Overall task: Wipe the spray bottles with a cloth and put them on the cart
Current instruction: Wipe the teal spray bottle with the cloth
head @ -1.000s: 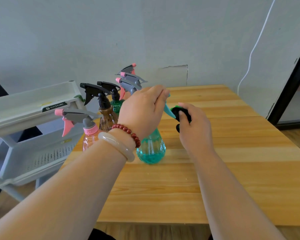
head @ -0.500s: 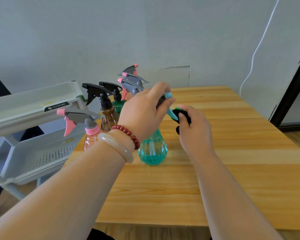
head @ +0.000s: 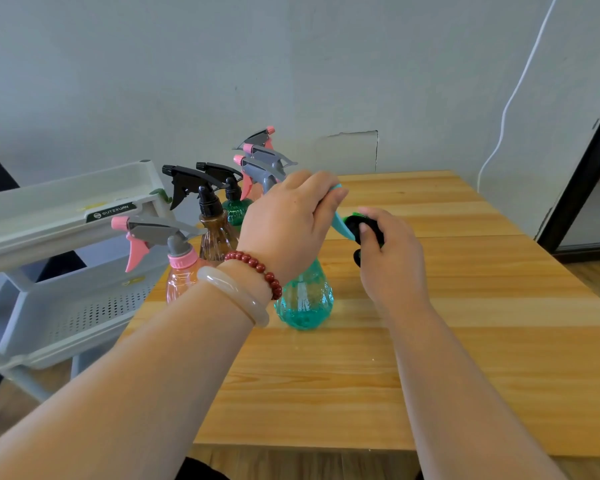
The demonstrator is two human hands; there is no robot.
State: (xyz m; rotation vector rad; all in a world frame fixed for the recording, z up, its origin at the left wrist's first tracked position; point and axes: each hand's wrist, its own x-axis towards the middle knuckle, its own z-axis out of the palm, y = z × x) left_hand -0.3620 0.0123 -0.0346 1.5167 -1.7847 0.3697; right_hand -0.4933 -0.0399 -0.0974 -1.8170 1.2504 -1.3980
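**First bottle under the cloth, cart not yet loaded**

The left hand [head: 288, 226] is curled over the spray head of the teal bottle [head: 305, 299], gripping it from above. The bottle stands upright on the wooden table [head: 465, 306], near the middle. The right hand [head: 392, 258] pinches a dark cloth [head: 364, 226] against the teal trigger, just right of the left fingers.

By the look of it the task is in its early part. Wiping is under way on this one bottle, and only at its head (the round body shows no cloth on it). The others wait in a cluster at the table's left edge: a pink bottle [head: 179, 275] nearest, a brown bottle [head: 217, 233] and a green bottle [head: 236, 207] behind it, and grey-headed sprayers [head: 260, 164] farthest. The white cart [head: 66, 209] stands left of the table, and no bottle shows on its trays – so every placing seems left to do.

Against the earlier frames little has changed: the bottle stands on the same spot and the cloth is at the same place on the trigger. The left fingers have shifted slightly, baring the teal nozzle tip.
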